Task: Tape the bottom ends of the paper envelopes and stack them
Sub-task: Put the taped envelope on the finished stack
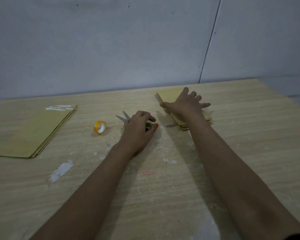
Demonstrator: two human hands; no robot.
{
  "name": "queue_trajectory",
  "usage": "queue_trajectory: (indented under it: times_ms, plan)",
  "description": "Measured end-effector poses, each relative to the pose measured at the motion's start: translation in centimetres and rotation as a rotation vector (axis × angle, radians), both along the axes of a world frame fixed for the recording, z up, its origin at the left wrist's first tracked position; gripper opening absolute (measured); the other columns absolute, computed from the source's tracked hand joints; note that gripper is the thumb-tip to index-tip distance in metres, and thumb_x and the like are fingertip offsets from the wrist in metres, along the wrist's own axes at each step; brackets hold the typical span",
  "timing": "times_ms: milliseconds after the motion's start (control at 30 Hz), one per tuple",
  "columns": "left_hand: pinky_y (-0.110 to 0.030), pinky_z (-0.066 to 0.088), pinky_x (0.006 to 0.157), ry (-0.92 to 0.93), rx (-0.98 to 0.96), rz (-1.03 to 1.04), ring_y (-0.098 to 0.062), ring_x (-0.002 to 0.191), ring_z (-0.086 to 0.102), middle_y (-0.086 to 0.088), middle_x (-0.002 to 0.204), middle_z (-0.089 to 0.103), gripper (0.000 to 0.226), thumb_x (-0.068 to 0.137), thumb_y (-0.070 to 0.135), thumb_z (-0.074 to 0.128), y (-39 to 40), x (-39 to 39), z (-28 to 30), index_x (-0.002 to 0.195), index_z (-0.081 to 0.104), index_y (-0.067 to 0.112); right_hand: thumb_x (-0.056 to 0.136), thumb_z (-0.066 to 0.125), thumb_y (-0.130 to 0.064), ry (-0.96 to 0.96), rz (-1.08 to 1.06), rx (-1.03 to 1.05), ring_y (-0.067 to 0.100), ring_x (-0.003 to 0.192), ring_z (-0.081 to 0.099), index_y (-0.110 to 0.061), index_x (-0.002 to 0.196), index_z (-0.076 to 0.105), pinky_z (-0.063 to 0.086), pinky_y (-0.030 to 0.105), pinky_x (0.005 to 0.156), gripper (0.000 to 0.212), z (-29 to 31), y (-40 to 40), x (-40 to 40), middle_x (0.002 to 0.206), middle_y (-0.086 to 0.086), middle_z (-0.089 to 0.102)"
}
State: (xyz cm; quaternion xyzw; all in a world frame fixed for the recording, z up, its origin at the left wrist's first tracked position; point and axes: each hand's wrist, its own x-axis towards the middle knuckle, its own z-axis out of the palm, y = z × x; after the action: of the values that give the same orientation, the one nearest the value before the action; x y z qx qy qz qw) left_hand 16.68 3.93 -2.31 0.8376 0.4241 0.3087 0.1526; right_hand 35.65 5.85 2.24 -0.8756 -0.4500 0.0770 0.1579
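Observation:
A stack of yellow paper envelopes (168, 97) lies at the table's far right, and my right hand (187, 103) rests on top of it with fingers spread. My left hand (139, 126) is curled round the green handles of a pair of scissors (122, 116), whose open blades point away to the left on the table. A roll of clear tape (100, 127) with a yellow core stands just left of that hand. A second stack of envelopes (36, 130) lies at the left, with shiny tape strips along its far end.
The wooden table (145, 187) has white paint smears near the left middle and a small red thread near the centre. A grey wall runs close behind the far edge.

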Motion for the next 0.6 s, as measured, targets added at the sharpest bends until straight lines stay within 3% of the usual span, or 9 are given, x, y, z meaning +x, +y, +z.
queue_trajectory:
  times_ms: [100, 167, 267, 333, 400, 467, 600]
  plan:
    - [-0.043, 0.046, 0.094, -0.083, 0.061, -0.02, -0.024, 0.114, 0.057, -0.006, 0.12, 0.06, 0.015, 0.094, 0.025, 0.064, -0.1, -0.4, 0.3, 0.102, 0.071, 0.014, 0.083, 0.048, -0.075, -0.074, 0.056, 0.111, 0.042, 0.138, 0.026, -0.014, 0.143, 0.039, 0.007, 0.072, 0.109, 0.086, 0.2, -0.4, -1.3, 0.149, 0.018, 0.034]
    - [-0.043, 0.047, 0.09, -0.117, 0.11, -0.032, -0.024, 0.107, 0.058, -0.006, 0.114, 0.062, 0.014, 0.094, 0.025, 0.063, -0.3, -1.0, 0.5, 0.096, 0.071, 0.013, 0.089, 0.05, -0.062, -0.131, 0.093, 0.274, 0.037, 0.131, 0.035, -0.017, 0.125, 0.057, 0.015, 0.064, 0.111, 0.058, 0.0, -0.8, -2.6, 0.136, 0.013, 0.049]
    - [-0.042, 0.046, 0.082, -0.171, 0.203, -0.046, -0.023, 0.095, 0.058, -0.004, 0.102, 0.064, 0.022, 0.094, 0.03, 0.058, -1.1, -2.9, 0.9, 0.092, 0.07, 0.011, 0.086, 0.057, -0.04, -0.173, 0.21, 0.584, 0.034, 0.107, 0.052, -0.017, 0.092, 0.069, 0.034, 0.044, 0.088, 0.026, -0.8, -1.9, -4.9, 0.102, 0.006, 0.065]
    - [-0.04, 0.045, 0.079, -0.214, 0.256, -0.036, -0.023, 0.089, 0.057, -0.003, 0.095, 0.062, 0.02, 0.094, 0.027, 0.058, -1.6, -4.5, 1.3, 0.09, 0.067, 0.01, 0.08, 0.059, -0.029, -0.153, 0.37, 0.77, 0.031, 0.084, 0.056, -0.015, 0.075, 0.065, 0.035, 0.036, 0.07, 0.017, -1.5, -2.5, -6.1, 0.079, 0.004, 0.064]
    - [-0.039, 0.044, 0.078, -0.226, 0.328, 0.026, -0.024, 0.086, 0.057, -0.002, 0.092, 0.061, 0.017, 0.093, 0.026, 0.059, -1.7, -6.7, 1.5, 0.088, 0.066, 0.011, 0.078, 0.06, -0.023, -0.106, 0.566, 0.86, 0.024, 0.068, 0.053, -0.013, 0.069, 0.06, 0.045, 0.037, 0.066, 0.014, -2.0, -3.1, -7.5, 0.069, 0.002, 0.058]
    - [-0.039, 0.043, 0.077, -0.219, 0.354, 0.119, -0.026, 0.085, 0.057, -0.002, 0.091, 0.062, 0.017, 0.092, 0.028, 0.059, -1.5, -9.2, 1.6, 0.088, 0.066, 0.013, 0.08, 0.061, -0.02, -0.075, 0.714, 0.877, 0.017, 0.062, 0.048, -0.013, 0.07, 0.059, 0.05, 0.04, 0.067, 0.012, -2.3, -3.8, -8.7, 0.069, 0.001, 0.056]
    - [-0.038, 0.041, 0.078, -0.16, 0.317, 0.324, -0.031, 0.089, 0.058, -0.007, 0.094, 0.063, 0.014, 0.085, 0.028, 0.063, -1.2, -14.5, 1.2, 0.09, 0.068, 0.015, 0.08, 0.058, -0.023, -0.026, 0.878, 0.886, 0.016, 0.06, 0.05, -0.013, 0.074, 0.061, 0.044, 0.031, 0.053, 0.012, -2.4, -5.3, -11.6, 0.073, 0.0, 0.056]
